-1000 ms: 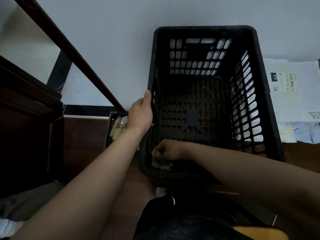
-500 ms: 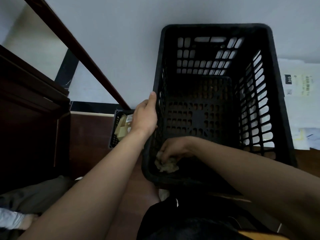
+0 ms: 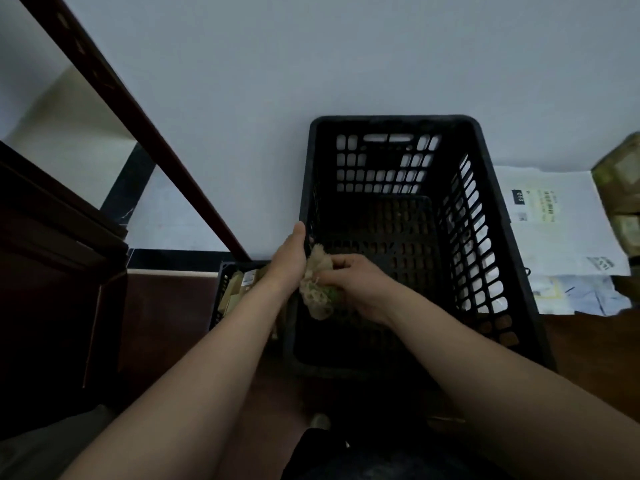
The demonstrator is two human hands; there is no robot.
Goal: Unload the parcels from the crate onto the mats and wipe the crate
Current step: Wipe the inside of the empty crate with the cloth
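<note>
A black slotted plastic crate [image 3: 491, 209] stands against the pale wall, with nothing lying inside it. My left hand [image 3: 289, 258] grips the crate's left rim, thumb up along the edge. My right hand [image 3: 356, 284] holds a crumpled beige cloth [image 3: 317, 285] against the inside of the left wall, close to my left hand. White bagged parcels [image 3: 554, 230] with printed labels lie flat to the right of the crate, and brown cardboard parcels [image 3: 620, 192] sit at the far right edge.
A smaller black crate [image 3: 225, 296] holding brown boxes sits low on the left, behind my left forearm. A dark wooden rail [image 3: 138, 119] slants across the wall. Dark wooden furniture [image 3: 52, 271] fills the left side. The floor is dark reddish wood.
My right hand lifted the cloth from the crate's near bottom corner up to the left wall near the rim. The view pulled back, so the crate appears lower and farther.
</note>
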